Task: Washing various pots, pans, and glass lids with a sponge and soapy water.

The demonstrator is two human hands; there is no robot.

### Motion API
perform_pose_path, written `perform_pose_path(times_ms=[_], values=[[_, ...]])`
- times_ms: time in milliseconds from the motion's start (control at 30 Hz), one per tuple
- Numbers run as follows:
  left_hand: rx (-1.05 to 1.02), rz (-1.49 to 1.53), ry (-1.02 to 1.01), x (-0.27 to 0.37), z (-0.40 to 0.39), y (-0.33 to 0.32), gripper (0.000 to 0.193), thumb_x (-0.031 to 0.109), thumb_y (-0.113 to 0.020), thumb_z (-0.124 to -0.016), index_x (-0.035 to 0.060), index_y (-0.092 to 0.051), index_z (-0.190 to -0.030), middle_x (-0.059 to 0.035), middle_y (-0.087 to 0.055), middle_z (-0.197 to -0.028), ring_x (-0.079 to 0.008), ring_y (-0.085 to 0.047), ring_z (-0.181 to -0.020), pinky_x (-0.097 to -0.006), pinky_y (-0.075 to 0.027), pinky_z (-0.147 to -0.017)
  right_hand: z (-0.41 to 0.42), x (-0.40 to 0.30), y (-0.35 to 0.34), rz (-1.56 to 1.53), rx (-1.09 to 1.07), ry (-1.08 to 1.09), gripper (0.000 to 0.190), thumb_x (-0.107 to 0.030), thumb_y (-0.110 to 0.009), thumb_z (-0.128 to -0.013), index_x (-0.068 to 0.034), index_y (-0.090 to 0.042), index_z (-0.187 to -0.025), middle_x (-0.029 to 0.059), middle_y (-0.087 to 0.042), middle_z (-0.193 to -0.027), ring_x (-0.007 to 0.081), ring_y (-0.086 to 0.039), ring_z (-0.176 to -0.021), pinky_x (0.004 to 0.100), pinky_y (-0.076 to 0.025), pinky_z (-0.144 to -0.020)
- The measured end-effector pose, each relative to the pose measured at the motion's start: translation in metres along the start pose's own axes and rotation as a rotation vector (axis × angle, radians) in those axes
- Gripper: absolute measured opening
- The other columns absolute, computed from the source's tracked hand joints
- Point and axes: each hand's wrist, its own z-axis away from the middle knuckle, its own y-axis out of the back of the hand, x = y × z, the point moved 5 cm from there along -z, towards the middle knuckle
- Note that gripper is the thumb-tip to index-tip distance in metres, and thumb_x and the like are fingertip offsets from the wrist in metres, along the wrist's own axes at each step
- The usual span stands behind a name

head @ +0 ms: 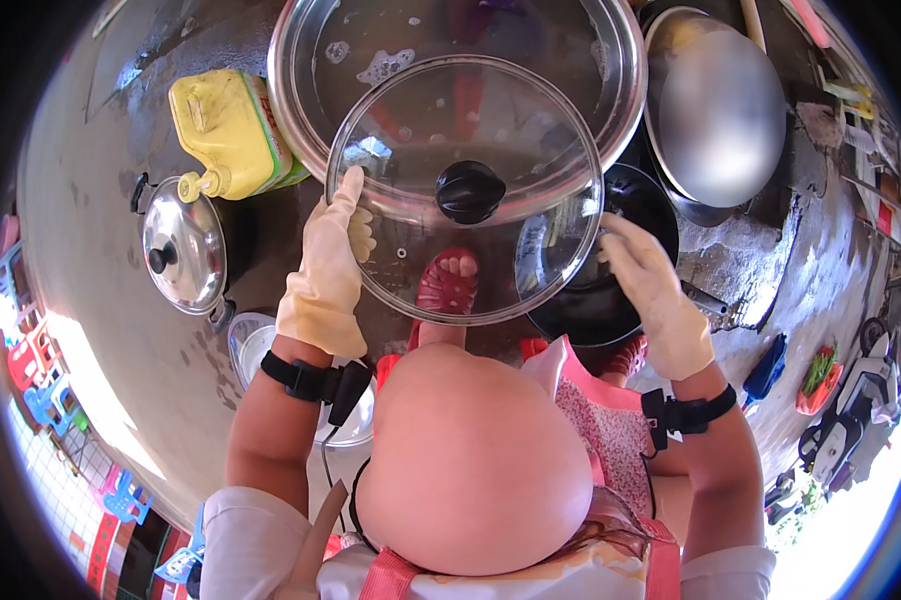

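Note:
A round glass pot lid [413, 262] with a metal rim and a black knob [471, 192] is held up, overlapping the near edge of a large metal basin [293, 97]. Soapy water [450, 30] with patches of foam shows in the basin. My left hand [327, 255], in a cream rubber glove, grips the lid's left rim, its thumb or a finger lying along the glass. At the opposite rim, the gloved fingertips of my right hand [649, 292] are on the edge. A black frying pan [608, 300] lies on the floor below, partly seen through the lid.
Left of the basin are a yellow plastic jug [222, 135] and a pot with a metal lid [184, 247]. A shiny metal bowl [720, 120] stands at right. Behind my left wrist sits a pale basin [252, 341]. My red sandal [448, 285] is beneath the glass lid.

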Motion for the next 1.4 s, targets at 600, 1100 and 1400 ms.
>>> perform_pose_path(times_ms=[600, 1100, 1400], values=[[-0.106, 0.149, 0.027, 0.052, -0.051, -0.045, 0.052, 0.052, -0.059, -0.107, 0.0009, -0.064, -0.102, 0.004, -0.043, -0.061, -0.0105, -0.039, -0.048, -0.0283, -0.033, -0.047, -0.091, -0.097, 0.005, 0.479, 0.085, 0.325, 0.052, -0.032, -0.061, -0.102, -0.001, -0.057, -0.143, 0.0194, -0.066, -0.132, 0.0285, -0.062, -0.128, 0.036, -0.047, -0.106], [-0.105, 0.255, 0.117, 0.009, -0.125, -0.081, 0.045, 0.04, -0.061, -0.108, -0.0024, -0.059, -0.123, -0.0157, -0.071, -0.104, -0.0276, -0.072, -0.086, -0.0399, -0.064, -0.072, -0.169, -0.086, -0.072, 1.153, -0.1, 0.023, 0.067, -0.012, -0.064, -0.095, 0.008, -0.038, -0.154, 0.026, -0.06, -0.143, 0.033, -0.061, -0.133, 0.0418, -0.057, -0.103], [-0.308, -0.128, -0.02, -0.055, -0.193, -0.062, 0.046, 0.037, -0.052, -0.111, 0.002, -0.052, -0.141, -0.0162, -0.064, -0.137, -0.0381, -0.066, -0.12, -0.0617, -0.058, -0.093, -0.131, -0.107, -0.148, 1.127, 0.058, 0.621, 0.048, -0.013, -0.059, -0.094, -0.006, -0.057, -0.141, 0.0215, -0.06, -0.143, 0.0388, -0.055, -0.138, 0.0462, -0.042, -0.117]])
